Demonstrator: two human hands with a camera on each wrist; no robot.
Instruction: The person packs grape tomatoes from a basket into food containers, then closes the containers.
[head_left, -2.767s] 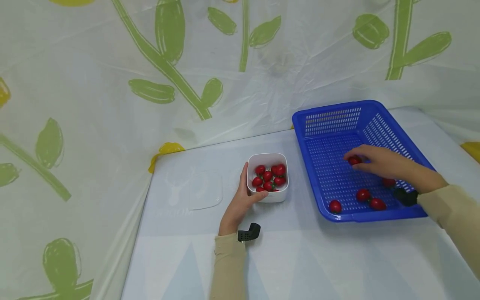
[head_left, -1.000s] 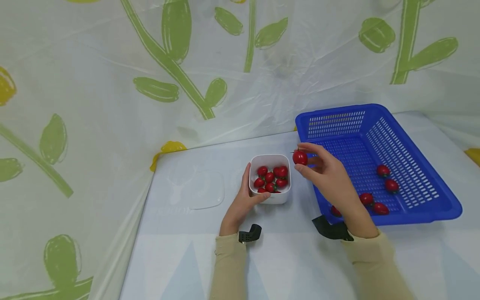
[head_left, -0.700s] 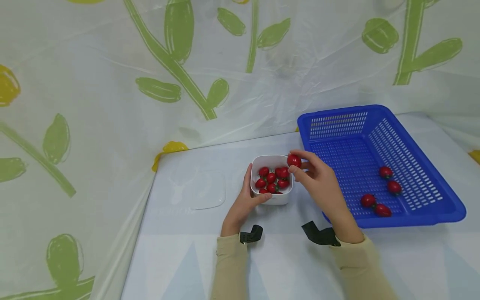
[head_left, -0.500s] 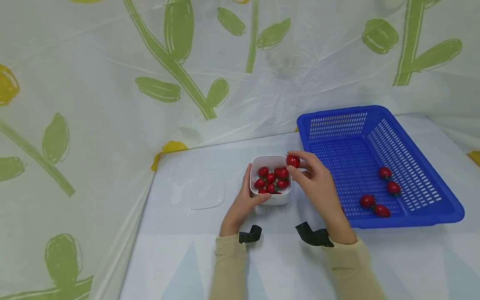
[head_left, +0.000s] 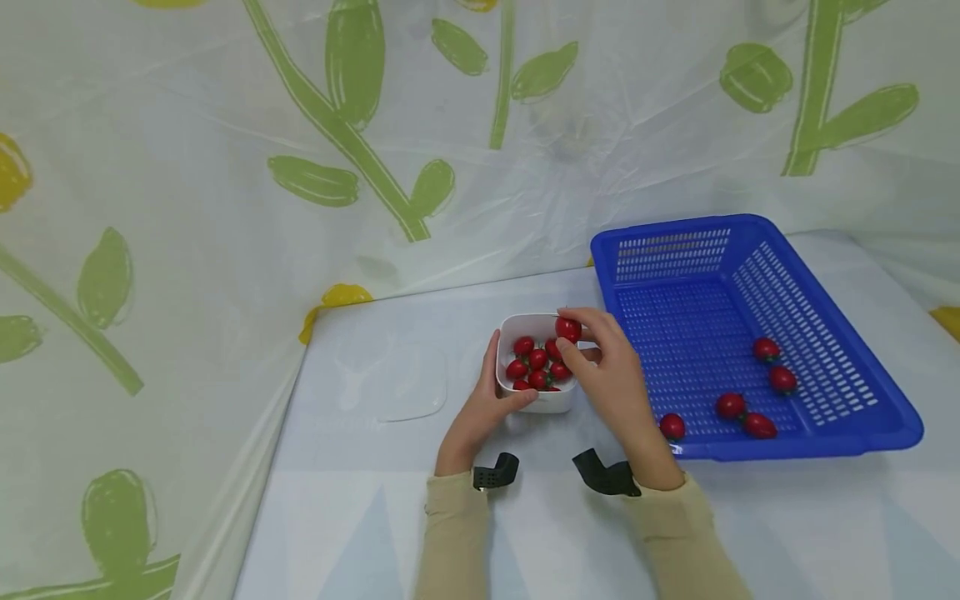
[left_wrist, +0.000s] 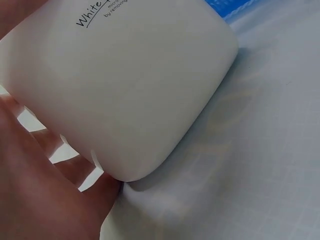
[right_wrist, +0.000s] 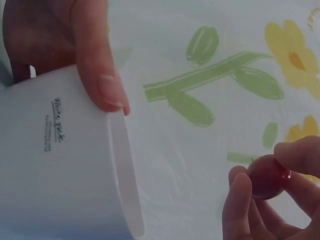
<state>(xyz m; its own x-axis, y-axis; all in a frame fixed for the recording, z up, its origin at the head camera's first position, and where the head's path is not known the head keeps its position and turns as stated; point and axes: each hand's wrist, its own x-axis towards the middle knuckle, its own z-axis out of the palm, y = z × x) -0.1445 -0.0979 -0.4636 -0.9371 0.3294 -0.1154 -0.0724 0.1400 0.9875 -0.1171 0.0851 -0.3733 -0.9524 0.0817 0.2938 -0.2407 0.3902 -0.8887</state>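
A white square container (head_left: 550, 402) stands on the table with several small red tomatoes inside. My left hand (head_left: 482, 414) grips it by its left side, thumb on the near rim; the left wrist view shows the container's wall (left_wrist: 135, 90) close up with fingers around its side. Over the container's right rim, my right hand (head_left: 611, 375) pinches a cherry tomato (head_left: 567, 328) between thumb and fingertips. In the right wrist view that tomato (right_wrist: 268, 177) is held above and apart from the rim.
A blue perforated basket (head_left: 667, 312) stands to the right, with several tomatoes (head_left: 760, 426) along its near and right parts. A clear lid (head_left: 412, 387) lies flat left of the container. A patterned white sheet (head_left: 480, 208) rises behind the table.
My right hand picked a tomato from the blue basket and carried it left to above the white container, drifting slightly further left in the last half second. The left hand keeps its grip.
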